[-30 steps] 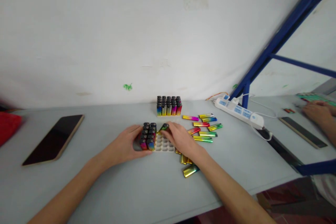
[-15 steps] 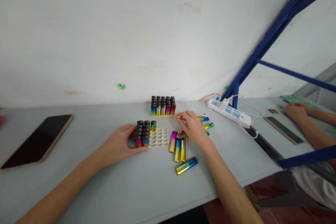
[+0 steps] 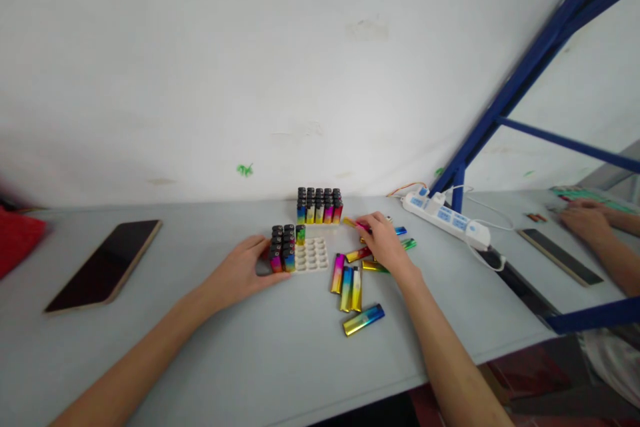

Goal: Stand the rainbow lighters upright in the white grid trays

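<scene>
My left hand is wrapped round the left end of a white tray with round holes, its fingers and thumb at the black-topped lighters standing in it. The tray's right part shows bare holes. My right hand pinches a yellow and pink lighter, held level above the table. Several colourful lighters lie loose below and beside that hand, among them a blue and yellow one nearest the table's front edge. Behind stands a full block of upright lighters.
A dark flat panel lies at the left, with a red item beyond it. A white power strip and blue metal frame stand at the right. Past the frame another person's hands rest near a dark strip.
The view has shifted, moving the scene slightly right. The lighter in my right hand now shows more of its length, pointing left. My left hand stays at the tray.
</scene>
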The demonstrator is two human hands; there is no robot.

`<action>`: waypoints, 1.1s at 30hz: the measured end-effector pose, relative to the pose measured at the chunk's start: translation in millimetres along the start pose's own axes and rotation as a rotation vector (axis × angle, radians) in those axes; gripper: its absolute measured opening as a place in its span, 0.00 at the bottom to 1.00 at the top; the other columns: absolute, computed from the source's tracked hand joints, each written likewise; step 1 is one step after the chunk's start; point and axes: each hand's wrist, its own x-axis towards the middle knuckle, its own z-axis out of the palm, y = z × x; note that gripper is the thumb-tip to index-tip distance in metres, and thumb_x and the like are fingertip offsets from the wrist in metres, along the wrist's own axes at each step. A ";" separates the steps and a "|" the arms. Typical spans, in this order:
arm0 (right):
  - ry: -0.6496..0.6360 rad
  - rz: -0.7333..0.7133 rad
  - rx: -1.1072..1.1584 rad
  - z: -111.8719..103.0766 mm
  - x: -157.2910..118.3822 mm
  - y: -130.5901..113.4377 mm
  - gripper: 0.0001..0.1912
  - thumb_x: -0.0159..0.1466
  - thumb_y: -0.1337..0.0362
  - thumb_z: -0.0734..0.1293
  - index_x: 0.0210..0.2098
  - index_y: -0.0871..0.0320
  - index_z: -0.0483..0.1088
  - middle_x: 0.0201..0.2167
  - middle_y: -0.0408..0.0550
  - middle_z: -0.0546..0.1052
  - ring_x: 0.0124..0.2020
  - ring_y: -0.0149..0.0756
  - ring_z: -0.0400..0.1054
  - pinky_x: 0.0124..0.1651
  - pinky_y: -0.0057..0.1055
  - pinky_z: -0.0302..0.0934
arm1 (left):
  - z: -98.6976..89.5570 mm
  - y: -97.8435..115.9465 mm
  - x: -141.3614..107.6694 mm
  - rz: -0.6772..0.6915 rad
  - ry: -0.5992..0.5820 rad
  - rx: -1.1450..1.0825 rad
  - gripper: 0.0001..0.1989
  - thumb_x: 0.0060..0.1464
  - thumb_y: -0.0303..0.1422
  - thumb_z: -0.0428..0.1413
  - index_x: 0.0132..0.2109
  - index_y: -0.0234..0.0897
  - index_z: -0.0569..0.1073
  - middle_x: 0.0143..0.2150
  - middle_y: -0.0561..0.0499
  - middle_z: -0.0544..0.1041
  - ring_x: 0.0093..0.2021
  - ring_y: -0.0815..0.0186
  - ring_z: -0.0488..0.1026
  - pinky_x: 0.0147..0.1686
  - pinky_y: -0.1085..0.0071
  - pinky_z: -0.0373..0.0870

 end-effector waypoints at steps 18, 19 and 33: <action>-0.087 0.238 1.033 17.7 -7.3 -75.3 0.25 0.68 0.36 0.66 0.34 0.52 0.67 0.26 0.39 0.71 0.26 0.33 0.63 0.35 0.31 0.63 | 0.9 -7.7 -4.2 -0.023 0.000 0.002 0.25 0.52 0.58 0.64 0.40 0.40 0.76 0.42 0.44 0.79 0.43 0.50 0.77 0.46 0.56 0.76; -0.122 0.248 1.088 19.5 -8.4 -77.1 0.24 0.68 0.36 0.66 0.37 0.51 0.67 0.25 0.37 0.70 0.24 0.32 0.62 0.34 0.31 0.63 | 0.7 -7.1 -4.4 -0.015 -0.004 0.001 0.25 0.53 0.58 0.63 0.40 0.39 0.76 0.42 0.44 0.79 0.43 0.51 0.77 0.46 0.56 0.76; 0.030 0.302 0.529 34.6 -15.9 -79.5 0.22 0.64 0.49 0.62 0.20 0.52 0.55 0.16 0.37 0.57 0.22 0.30 0.52 0.28 0.30 0.44 | 5.3 -7.6 -4.8 -0.001 0.003 0.021 0.25 0.54 0.58 0.63 0.42 0.40 0.76 0.44 0.44 0.80 0.46 0.50 0.77 0.50 0.56 0.74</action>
